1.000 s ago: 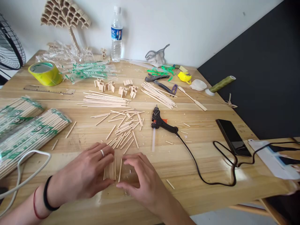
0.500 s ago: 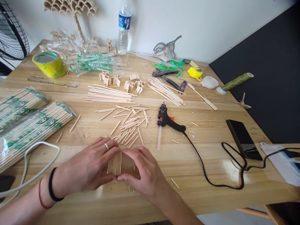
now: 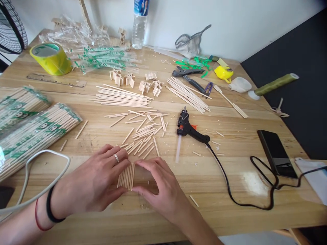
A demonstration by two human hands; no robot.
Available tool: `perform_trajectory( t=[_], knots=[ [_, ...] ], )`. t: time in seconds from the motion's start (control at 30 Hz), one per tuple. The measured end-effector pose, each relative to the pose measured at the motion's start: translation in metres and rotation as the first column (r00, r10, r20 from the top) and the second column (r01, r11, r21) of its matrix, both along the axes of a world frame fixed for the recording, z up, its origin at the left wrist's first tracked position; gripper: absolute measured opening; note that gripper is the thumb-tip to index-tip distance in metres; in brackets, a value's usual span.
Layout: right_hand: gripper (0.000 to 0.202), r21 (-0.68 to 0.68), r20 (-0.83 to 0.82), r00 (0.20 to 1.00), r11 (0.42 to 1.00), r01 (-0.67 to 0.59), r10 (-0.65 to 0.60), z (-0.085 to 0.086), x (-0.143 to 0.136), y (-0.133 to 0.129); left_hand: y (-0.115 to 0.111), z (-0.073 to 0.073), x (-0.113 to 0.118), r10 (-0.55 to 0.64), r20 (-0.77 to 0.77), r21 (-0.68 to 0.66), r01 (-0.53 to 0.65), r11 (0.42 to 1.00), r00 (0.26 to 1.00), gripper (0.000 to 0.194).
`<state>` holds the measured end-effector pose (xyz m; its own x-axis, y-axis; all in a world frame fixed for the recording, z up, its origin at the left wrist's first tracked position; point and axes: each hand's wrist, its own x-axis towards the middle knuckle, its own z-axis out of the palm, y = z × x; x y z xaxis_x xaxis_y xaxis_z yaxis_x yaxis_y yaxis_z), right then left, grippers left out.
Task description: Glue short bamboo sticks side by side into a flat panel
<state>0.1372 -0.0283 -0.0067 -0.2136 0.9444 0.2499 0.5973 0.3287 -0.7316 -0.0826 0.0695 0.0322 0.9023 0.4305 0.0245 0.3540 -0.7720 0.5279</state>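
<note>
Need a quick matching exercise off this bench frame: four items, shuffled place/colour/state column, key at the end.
Items
1. row of short sticks
2. glue gun
3. tape roll
4. phone

Descriptions
A. mostly black, with some orange
B. dark rectangle lying flat, farthest right of the four
C. yellow, toward the back left of the table
D. side by side, between the fingers of the left hand and right hand

Pairs: 1-D, 2-A, 3-C, 4-B
</note>
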Motion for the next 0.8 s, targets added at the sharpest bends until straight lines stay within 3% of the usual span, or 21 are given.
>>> perform_trajectory(
  t=[0.47, 0.8],
  knots=[
    [0.065, -0.03, -0.003, 0.999, 0.999, -0.045, 0.044, 0.002, 0.0025, 0.0008, -0.0002, -0.0022, -0.0008, 0.037, -0.023, -0.03, -0.038, 0.999, 0.999, 0.026],
    [0.087, -0.059, -0.057, 0.998, 0.998, 0.015, -0.018, -0.0026, -0.0001, -0.0027, -0.0002, -0.0022, -0.0002, 0.04, -0.006, -0.072, -0.04, 0.997, 0.999, 0.026]
  ],
)
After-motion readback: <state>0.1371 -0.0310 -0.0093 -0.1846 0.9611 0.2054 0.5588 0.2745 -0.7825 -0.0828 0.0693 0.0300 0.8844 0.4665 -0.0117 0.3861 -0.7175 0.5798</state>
